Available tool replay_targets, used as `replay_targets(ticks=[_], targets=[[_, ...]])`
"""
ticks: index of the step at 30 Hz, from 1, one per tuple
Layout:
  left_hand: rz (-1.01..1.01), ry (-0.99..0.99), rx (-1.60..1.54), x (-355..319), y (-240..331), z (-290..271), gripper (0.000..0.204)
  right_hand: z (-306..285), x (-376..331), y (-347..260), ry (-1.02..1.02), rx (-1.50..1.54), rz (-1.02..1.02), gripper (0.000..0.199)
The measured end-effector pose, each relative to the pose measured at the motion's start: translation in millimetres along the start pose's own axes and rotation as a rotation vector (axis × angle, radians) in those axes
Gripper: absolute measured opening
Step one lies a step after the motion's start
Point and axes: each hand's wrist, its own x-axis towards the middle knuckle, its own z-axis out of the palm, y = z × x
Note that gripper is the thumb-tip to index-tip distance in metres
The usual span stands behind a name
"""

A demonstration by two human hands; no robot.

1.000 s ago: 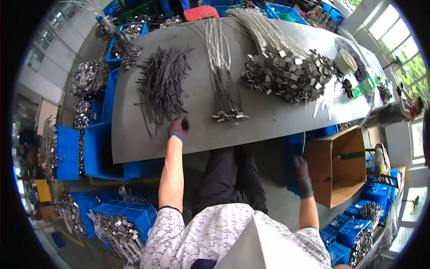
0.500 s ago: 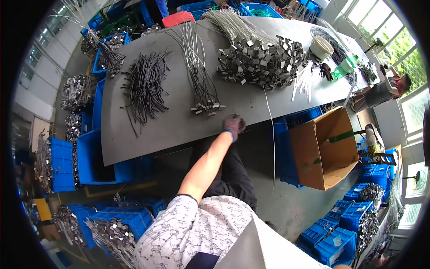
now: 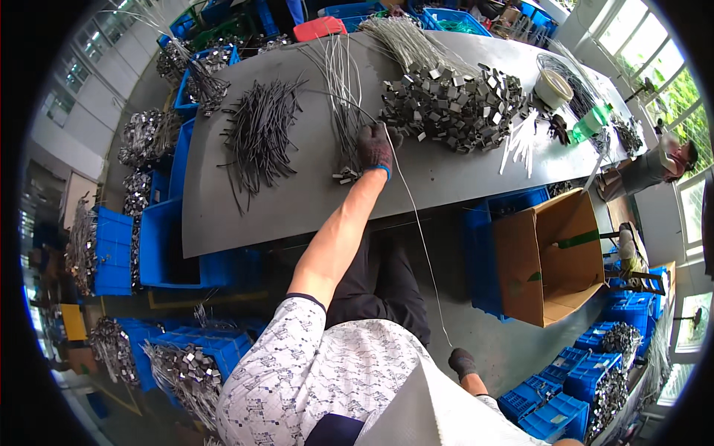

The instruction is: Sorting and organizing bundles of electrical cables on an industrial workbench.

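Note:
My left hand (image 3: 378,146), in a dark knit glove, is closed at the table's front half, to the left of a heap of small metal blocks (image 3: 454,104). A long thin white wire (image 3: 415,208) runs from its fingertips over the table edge and down. A thin dark strand (image 3: 338,95) also reaches these fingers from the left; whether it is gripped is hidden. Beneath and behind the hand lies a bundle of wires (image 3: 342,74) with metal blocks at the near end. My right hand (image 3: 462,362), gloved, hangs low with bunched fingers beside the wire's lower end; a grip on it cannot be made out.
Black strips (image 3: 262,134) lie piled on the grey metal table (image 3: 216,230). White strips (image 3: 518,143), a pale bowl (image 3: 554,89) and a green bottle (image 3: 591,123) are at its right. An open cardboard box (image 3: 517,260) and blue crates (image 3: 171,245) stand around. Another person (image 3: 647,171) is at far right.
My left hand has moved away from the table's front edge, up beside the block heap. The white wire's upper part has shifted left to that hand. My right hand has come into view below.

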Motion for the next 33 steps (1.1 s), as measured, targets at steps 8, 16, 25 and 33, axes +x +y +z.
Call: replay_targets(ticks=[8, 16, 25, 33], targets=[[0.085, 0.003, 0.201, 14, -5, -30, 0.018, 6, 5, 3, -0.083, 0.011, 0.02, 0.03], [0.065, -0.005, 0.187, 18, 19, -41, 0.019, 2, 0, 12, -0.093, -0.028, 0.049, 0.031], [-0.351, -0.431, 0.114, 3, 35, -69, 0.019, 6, 1, 11, -0.113, -0.033, 0.024, 0.031], [-0.139, -0.642, 0.374, -11, 4, -103, 0.023, 29, 27, 56, -0.1, -0.197, -0.215, 0.017]])
